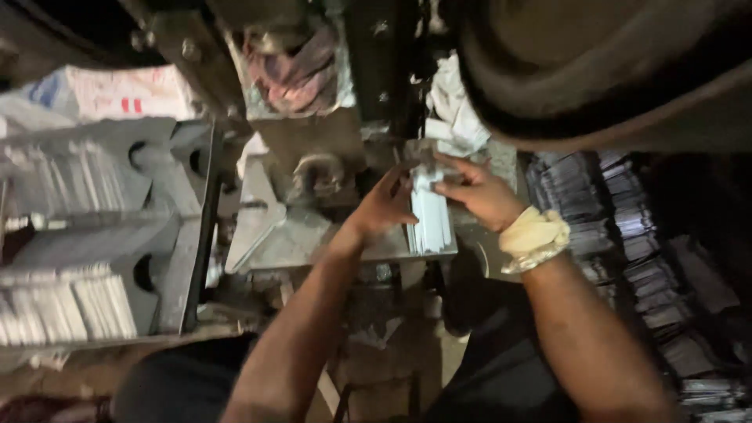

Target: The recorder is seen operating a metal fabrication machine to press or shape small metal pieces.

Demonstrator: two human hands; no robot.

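Stack of thin white strips [430,215] is stood on the metal plate [290,243] at scene centre. It is pinched from the left by the left hand [384,207], and gripped at its top from the right by the right hand [479,194], wrist wrapped in cloth [534,237]. Both forearms are angled in from near.

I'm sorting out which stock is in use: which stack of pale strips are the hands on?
The upright stack of strips on the middle metal table, between left hand and right hand; the others lie untouched.
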